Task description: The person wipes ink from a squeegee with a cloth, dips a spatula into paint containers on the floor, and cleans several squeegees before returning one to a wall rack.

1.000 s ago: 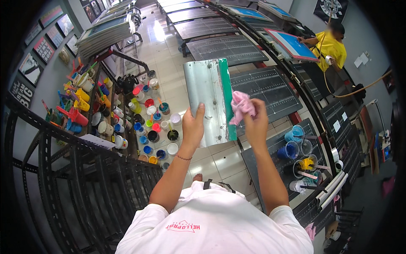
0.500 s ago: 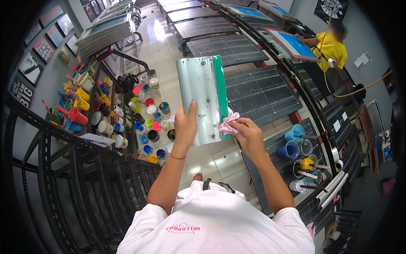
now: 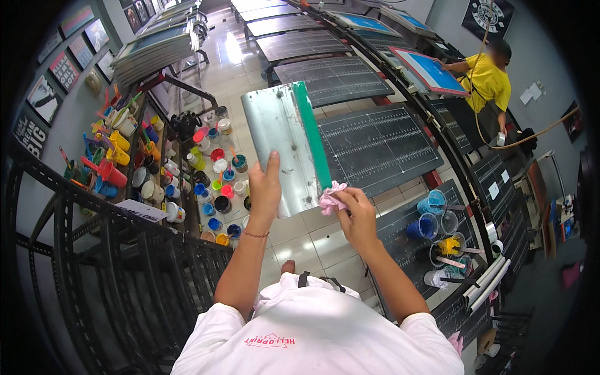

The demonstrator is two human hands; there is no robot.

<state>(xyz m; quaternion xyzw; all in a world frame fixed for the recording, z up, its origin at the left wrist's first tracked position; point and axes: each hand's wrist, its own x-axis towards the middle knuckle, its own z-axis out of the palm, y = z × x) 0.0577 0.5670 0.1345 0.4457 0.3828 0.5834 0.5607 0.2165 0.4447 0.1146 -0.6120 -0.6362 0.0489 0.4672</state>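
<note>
My left hand point(image 3: 265, 190) grips the lower left side of a wide screen-printing squeegee point(image 3: 275, 137), thumb lying on its silvery metal holder. Dark specks and smears mark the metal, and a green blade point(image 3: 310, 134) runs along its right edge. The squeegee is held up in front of me, tilted a little to the left. A crumpled pink cloth point(image 3: 332, 197) is pinched in my right hand point(image 3: 357, 215). It touches the squeegee's lower right corner, at the end of the green blade.
Dark printing boards point(image 3: 381, 150) run along the right; cups of ink point(image 3: 431, 203) stand on the nearest. Paint pots point(image 3: 222, 203) crowd the floor and a shelf at left, beside a black metal rack point(image 3: 125, 250). A co-worker in yellow point(image 3: 487, 81) holds a framed screen point(image 3: 428, 70).
The squeegee has shifted left and tilted further that way. My right hand has moved the cloth slightly left and down to the blade's lower end. The co-worker's lower hand has dropped.
</note>
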